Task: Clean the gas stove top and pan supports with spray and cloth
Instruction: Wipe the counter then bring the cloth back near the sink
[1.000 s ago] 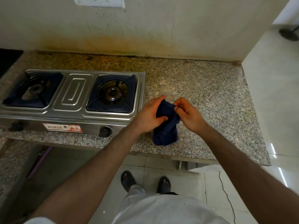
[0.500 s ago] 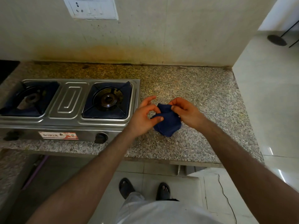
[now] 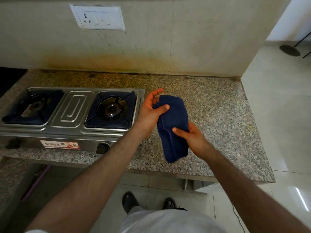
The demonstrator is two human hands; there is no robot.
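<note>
A steel two-burner gas stove (image 3: 74, 108) sits on the left of the granite counter (image 3: 218, 115), with a right burner (image 3: 111, 109) and a left burner (image 3: 33, 107) in dark blue wells. A dark blue cloth (image 3: 175, 118) hangs folded over the counter, just right of the stove. My left hand (image 3: 151, 113) holds its upper part, thumb pressed across the fabric. My right hand (image 3: 193, 138) pinches its lower right edge. No spray bottle is in view.
A wall socket plate (image 3: 99, 16) is on the stained wall above the stove. A black knob (image 3: 102, 147) sticks out of the stove's front. The counter ends at the right beside a white tiled floor (image 3: 277, 106). My feet in sandals (image 3: 129, 201) stand below.
The cloth, bunched into a small wad between both hands, now hangs longer. My right hand has dropped to its lower edge while my left hand has opened around its top.
</note>
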